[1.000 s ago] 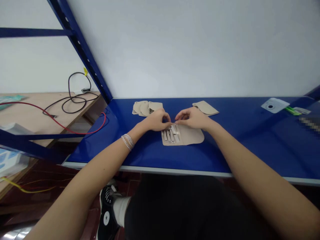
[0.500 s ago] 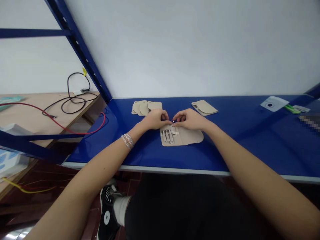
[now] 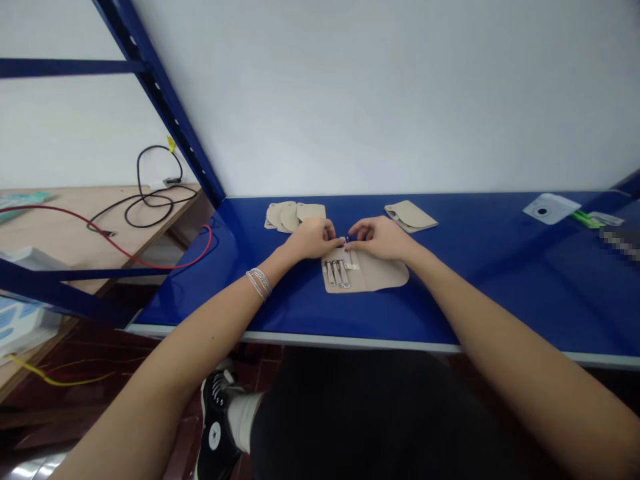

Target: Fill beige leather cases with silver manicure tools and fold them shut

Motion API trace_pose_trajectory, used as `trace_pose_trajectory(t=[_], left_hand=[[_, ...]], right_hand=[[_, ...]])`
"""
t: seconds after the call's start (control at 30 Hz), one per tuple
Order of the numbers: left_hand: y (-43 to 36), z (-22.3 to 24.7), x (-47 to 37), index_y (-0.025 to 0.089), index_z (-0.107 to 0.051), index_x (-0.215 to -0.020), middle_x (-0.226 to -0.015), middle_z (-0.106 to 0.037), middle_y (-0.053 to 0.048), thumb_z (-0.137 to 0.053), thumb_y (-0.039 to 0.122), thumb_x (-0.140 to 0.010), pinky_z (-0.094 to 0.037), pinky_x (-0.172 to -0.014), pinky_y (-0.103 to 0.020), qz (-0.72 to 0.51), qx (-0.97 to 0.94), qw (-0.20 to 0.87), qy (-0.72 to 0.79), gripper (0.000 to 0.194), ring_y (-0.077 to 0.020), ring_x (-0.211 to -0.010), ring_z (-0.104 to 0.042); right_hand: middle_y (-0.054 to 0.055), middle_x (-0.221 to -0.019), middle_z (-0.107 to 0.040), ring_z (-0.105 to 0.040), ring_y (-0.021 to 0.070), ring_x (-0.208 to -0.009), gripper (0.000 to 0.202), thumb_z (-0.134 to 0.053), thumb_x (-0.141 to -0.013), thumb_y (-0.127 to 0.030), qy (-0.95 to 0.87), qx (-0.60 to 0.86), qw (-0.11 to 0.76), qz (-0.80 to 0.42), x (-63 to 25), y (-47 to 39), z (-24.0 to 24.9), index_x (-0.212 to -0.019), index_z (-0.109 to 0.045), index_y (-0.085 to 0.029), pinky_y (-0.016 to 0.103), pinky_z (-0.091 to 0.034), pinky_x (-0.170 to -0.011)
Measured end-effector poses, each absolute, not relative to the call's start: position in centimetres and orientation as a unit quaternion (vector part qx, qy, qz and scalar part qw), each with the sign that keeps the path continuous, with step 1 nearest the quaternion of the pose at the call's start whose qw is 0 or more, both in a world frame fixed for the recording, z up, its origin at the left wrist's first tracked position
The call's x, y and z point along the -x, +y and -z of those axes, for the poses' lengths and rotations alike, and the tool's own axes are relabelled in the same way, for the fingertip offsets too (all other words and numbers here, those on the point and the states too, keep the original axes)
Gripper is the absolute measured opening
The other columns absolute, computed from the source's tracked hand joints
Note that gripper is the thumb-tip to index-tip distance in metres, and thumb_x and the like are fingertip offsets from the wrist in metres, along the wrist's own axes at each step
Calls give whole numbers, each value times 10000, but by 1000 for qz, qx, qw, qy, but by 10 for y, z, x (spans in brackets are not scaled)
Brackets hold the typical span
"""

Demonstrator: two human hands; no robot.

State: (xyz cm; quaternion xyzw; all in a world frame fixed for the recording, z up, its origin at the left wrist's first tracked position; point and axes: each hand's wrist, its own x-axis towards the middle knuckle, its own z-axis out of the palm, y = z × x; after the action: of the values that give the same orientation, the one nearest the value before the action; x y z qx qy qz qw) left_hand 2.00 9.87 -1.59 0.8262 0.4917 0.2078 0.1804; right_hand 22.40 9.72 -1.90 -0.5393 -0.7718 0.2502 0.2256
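An opened beige case lies flat on the blue table, its rounded flap to the right. Several silver metal tools sit side by side in its left half. My left hand is at the case's top left edge, thumb and fingers curled together; what they pinch is too small to name. My right hand is at the top middle, thumb and index finger bent close around a small thin shiny piece that I cannot make out. Both hands nearly meet above the tools.
Several closed beige cases overlap behind my left hand, and another lies behind my right. A white packet and a green item are at the right. A red cable reaches over the table's left end.
My right thumb and fingers have shifted slightly, and a thin shiny piece now shows between the hands. The case and tools lie as before.
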Motion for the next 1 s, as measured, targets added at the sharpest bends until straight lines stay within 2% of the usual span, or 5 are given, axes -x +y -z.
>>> trace_pose_trajectory(t=[0.17, 0.53, 0.9, 1.0], left_hand=[[101, 19, -20, 152, -639, -767, -657, -651, -34, -640, 429, -764, -392, -563, -257, -210, -826, 188, 489, 277, -121, -589, -538], [100, 16, -19, 153, -653, -751, -661, -671, -45, -620, 411, -791, -427, -594, -270, -212, -813, 204, 503, 263, -132, -599, -564], [101, 9, -10, 153, -692, -836, -698, -690, -45, -670, 406, -763, -461, -589, -262, -183, -833, 266, 449, 265, -127, -601, -594], [103, 9, -9, 149, -697, -851, -714, -695, -53, -668, 403, -762, -471, -588, -268, -180, -835, 272, 443, 271, -128, -597, -595]], right_hand=[[27, -814, -685, -569, 147, -659, 583, -798, -552, -556, -774, 539, 225, -244, -223, 97, 20, -998, -716, -190, 289, -437, -612], [39, -762, -686, -589, 165, -656, 474, -787, -584, -533, -735, 595, 271, -182, -222, 102, 23, -887, -732, -173, 307, -452, -630], [41, -727, -660, -588, 186, -647, 536, -845, -503, -541, -663, 677, 290, -134, -248, 121, 25, -853, -707, -159, 325, -435, -601], [41, -696, -653, -583, 184, -632, 510, -830, -534, -541, -663, 672, 306, -124, -248, 122, 25, -842, -711, -153, 331, -439, -610]])
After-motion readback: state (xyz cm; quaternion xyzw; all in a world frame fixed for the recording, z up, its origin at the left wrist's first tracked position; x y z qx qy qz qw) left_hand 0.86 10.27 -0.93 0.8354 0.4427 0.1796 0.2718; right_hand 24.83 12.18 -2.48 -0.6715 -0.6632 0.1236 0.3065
